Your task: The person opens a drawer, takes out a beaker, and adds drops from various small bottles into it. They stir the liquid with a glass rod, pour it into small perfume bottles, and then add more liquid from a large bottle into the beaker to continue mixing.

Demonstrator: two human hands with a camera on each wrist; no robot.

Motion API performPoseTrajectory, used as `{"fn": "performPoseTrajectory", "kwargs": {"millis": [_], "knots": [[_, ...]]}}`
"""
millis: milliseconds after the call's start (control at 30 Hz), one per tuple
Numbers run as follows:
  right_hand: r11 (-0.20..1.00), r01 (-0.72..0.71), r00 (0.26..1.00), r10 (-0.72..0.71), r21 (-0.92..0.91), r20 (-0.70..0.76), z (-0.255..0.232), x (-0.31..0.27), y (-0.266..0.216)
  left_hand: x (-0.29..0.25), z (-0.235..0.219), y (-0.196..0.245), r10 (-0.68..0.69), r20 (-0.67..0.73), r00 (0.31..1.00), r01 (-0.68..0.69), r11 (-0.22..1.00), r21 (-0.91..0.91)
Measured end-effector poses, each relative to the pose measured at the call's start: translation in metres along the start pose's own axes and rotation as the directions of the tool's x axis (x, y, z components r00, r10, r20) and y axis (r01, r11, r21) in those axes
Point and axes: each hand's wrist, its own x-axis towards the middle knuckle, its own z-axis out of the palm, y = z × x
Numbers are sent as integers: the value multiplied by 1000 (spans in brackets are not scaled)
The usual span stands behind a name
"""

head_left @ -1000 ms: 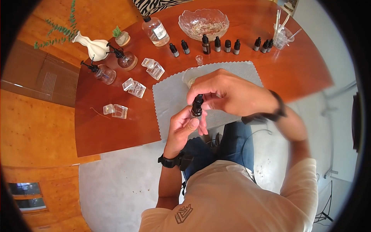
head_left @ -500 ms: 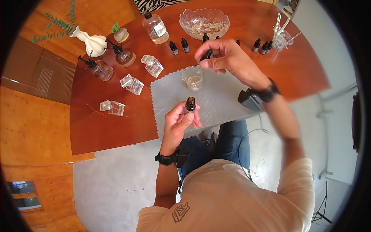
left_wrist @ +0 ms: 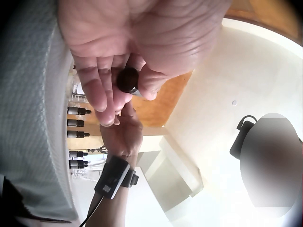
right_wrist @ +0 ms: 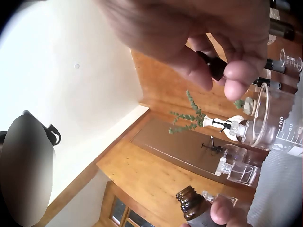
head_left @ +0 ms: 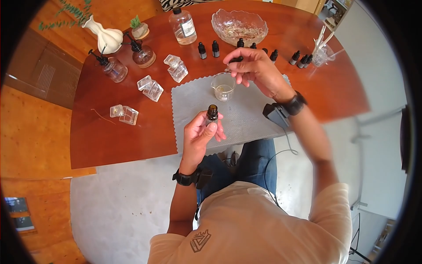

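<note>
My left hand (head_left: 198, 135) grips an uncapped amber bottle (head_left: 212, 113) upright, thumb against its side, over the near part of the grey mat (head_left: 246, 119). The bottle's threaded neck shows in the right wrist view (right_wrist: 189, 201). My right hand (head_left: 261, 72) pinches a black dropper cap (head_left: 236, 60) between thumb and fingers, above and beside a glass beaker (head_left: 223, 88) on the mat. In the right wrist view the black cap (right_wrist: 215, 66) is at the fingertips and the beaker (right_wrist: 279, 120) has printed measuring marks. The dropper's tip cannot be made out.
Small black-capped bottles (head_left: 202, 50) stand in a row behind the mat, near a glass bowl (head_left: 239, 28) and a large clear bottle (head_left: 183, 28). Square glass bottles (head_left: 153, 90), spray bottles (head_left: 115, 70) and a white vase (head_left: 107, 37) are at left. A cup of sticks (head_left: 323, 53) stands at right.
The dropper cap came off the bottle and my right hand carried it up toward the beaker. Lately both hands have shifted only slightly, and the head view has moved.
</note>
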Motion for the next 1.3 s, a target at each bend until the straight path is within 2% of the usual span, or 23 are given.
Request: {"fn": "performPoseTrajectory", "kwargs": {"millis": [67, 200, 400, 600, 900, 1300], "knots": [[996, -47, 999, 48, 74, -12, 0, 1, -3, 0, 0, 1, -9, 0, 1000, 9, 1000, -4], [989, -98, 995, 96, 111, 23, 3, -1, -4, 1, -5, -2, 8, 38, 999, -6, 999, -52], [990, -141, 986, 138, 20, 88, 4, -7, -8, 2, -7, -1, -1, 37, 999, 3, 998, -60], [979, -152, 985, 140, 135, 100, 13, -11, -17, 2, -8, -1, -9, 48, 999, 13, 997, -83], [976, -208, 977, 205, 69, 54, 13, -11, -18, 2, -9, -2, -12, 50, 999, 17, 995, -102], [976, -218, 976, 218, -14, 0, 11, -6, -16, 2, -10, 1, -26, 49, 998, 32, 993, -111]]}}
